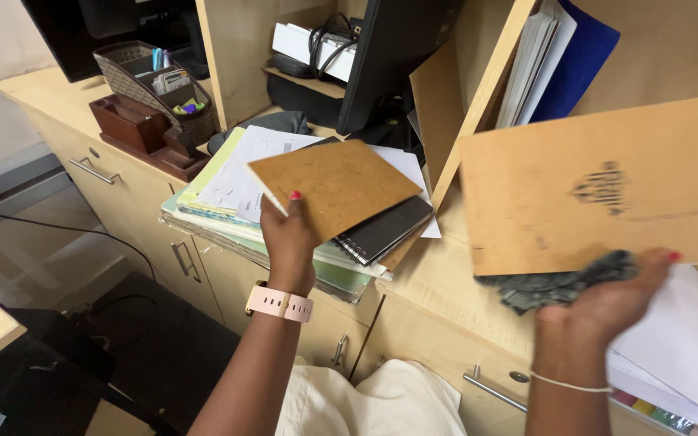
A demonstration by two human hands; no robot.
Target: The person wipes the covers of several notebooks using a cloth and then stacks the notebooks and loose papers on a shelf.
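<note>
Seemingly kept apart for handling, two boards are up: the left hand [288,242] pinches a small brown cork-covered notebook [334,186] above the paper stack [228,194]; the right hand [607,295] clamps a grey patterned cloth [559,284] beneath a large tan cardboard-covered book [595,186].

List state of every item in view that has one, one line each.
left hand: grip shut on small brown notebook, held tilted above paper stack
right hand: grip shut on large tan board and grey cloth
black spiral notebook: closed, lying on stack
cabinet drawers: shut
mesh organiser: upright, filled
</note>
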